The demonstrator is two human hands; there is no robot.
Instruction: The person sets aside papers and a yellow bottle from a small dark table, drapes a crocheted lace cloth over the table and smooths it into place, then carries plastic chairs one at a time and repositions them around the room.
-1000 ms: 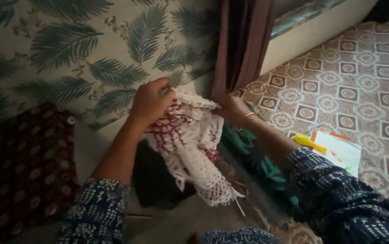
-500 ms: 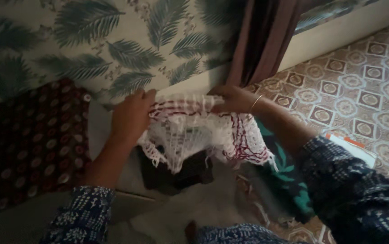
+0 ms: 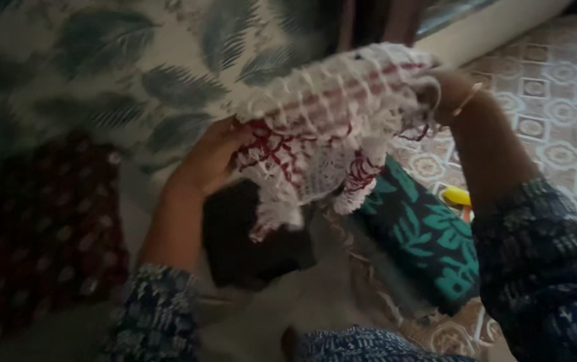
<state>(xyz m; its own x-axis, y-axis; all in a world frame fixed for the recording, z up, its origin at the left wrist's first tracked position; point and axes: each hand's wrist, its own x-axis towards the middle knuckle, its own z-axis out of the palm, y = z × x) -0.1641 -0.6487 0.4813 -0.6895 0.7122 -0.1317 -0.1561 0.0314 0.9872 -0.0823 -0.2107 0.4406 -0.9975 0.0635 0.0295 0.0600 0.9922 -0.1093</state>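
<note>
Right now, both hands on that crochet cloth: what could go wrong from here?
1. The white-and-red crochet cloth is stretched between the left hand and right hand; its open mesh might snag on the bangle.
2. Its hanging fringe could catch on the teal leaf-print fabric below.

No packages, labels, signs or screens show in this view.
</note>
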